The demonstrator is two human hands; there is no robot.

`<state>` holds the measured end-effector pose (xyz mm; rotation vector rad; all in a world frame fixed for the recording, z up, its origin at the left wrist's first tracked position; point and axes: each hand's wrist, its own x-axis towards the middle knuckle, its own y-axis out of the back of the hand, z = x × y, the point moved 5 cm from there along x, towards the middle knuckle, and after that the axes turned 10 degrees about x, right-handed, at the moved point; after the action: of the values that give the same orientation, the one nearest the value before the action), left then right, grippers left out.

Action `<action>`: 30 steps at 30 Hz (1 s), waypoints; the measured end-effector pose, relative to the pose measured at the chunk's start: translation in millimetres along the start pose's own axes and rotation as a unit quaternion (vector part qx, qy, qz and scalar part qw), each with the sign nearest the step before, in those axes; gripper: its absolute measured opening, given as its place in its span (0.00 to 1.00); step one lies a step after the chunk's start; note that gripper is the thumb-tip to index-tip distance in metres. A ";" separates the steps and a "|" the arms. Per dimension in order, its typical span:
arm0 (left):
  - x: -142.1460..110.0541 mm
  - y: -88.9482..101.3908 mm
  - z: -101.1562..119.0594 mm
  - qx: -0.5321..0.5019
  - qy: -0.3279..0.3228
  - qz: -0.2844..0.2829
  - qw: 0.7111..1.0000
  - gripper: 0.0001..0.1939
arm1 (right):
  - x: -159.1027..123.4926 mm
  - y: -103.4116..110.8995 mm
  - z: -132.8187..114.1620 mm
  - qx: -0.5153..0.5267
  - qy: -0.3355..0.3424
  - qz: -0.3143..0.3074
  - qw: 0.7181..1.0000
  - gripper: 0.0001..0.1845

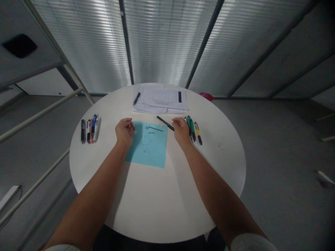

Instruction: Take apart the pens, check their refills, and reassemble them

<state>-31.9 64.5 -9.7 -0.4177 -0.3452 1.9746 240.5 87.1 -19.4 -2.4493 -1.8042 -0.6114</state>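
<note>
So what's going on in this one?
Someone sits at a round white table, left hand over the edge of a blue sheet, right hand at one end of a slim black piece; whether either grips anything is unclear. A thin dark rod and small bits lie on the sheet. Pens lie to both sides, papers behind.

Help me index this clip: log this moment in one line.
left hand: by blue sheet, grip unclear | right hand: at black stick, grip unclear | blue sheet: thin rod on it
</note>
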 end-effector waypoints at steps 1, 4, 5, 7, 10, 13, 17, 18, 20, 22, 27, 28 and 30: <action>0.2 -0.1 -0.3 0.004 -0.006 -0.002 1.000 0.07 | 0.0 -0.4 0.8 -0.007 -0.002 -0.003 1.000 0.11; 0.8 -0.4 -1.2 0.008 -0.016 -0.007 1.000 0.07 | 0.5 -1.5 3.5 -0.023 0.001 -0.009 1.000 0.12; 1.1 -0.3 -1.7 0.008 -0.016 -0.009 1.000 0.07 | 0.6 -1.7 4.4 -0.025 0.004 -0.011 1.000 0.12; 1.7 -0.3 -3.1 0.010 -0.016 -0.011 1.000 0.08 | 0.8 -2.2 5.5 -0.025 0.008 -0.014 1.000 0.12; 1.9 0.2 -3.6 0.014 -0.041 -0.007 0.999 0.07 | -0.2 -2.3 3.2 -0.021 0.014 -0.015 1.000 0.13; 0.5 0.5 -2.5 0.023 -0.081 0.001 0.996 0.06 | -2.9 -2.1 -5.4 -0.029 0.022 -0.016 0.999 0.13; -0.6 0.6 -2.5 0.034 -0.096 0.002 0.995 0.06 | -7.2 -6.3 -18.6 -0.084 0.043 -0.059 0.994 0.13; -0.7 0.7 -2.5 0.032 -0.096 0.001 0.995 0.05 | -8.1 -7.8 -20.7 -0.097 0.051 -0.072 0.991 0.14; -0.9 0.5 -2.7 0.026 -0.095 -0.001 0.995 0.05 | -9.4 -10.3 -22.7 -0.120 0.065 -0.095 0.986 0.14; -1.2 0.2 -2.9 0.025 -0.094 -0.002 0.995 0.05 | -10.2 -12.2 -22.6 -0.140 0.072 -0.111 0.981 0.14; -2.8 -1.0 -2.6 0.030 -0.097 -0.002 0.995 0.05 | -11.1 -13.6 -23.5 -0.166 0.085 -0.122 0.975 0.16; -3.1 -1.2 -2.5 0.030 -0.098 -0.002 0.995 0.05 | -11.4 -14.2 -24.2 -0.171 0.089 -0.126 0.973 0.16; -3.4 -1.1 -2.5 0.031 -0.098 -0.001 0.995 0.05 | -12.2 -15.5 -25.7 -0.184 0.094 -0.133 0.969 0.16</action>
<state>-28.5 62.0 -11.0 -0.1836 -0.4076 2.0237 215.7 74.3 -2.9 -2.2561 -2.1139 -1.2570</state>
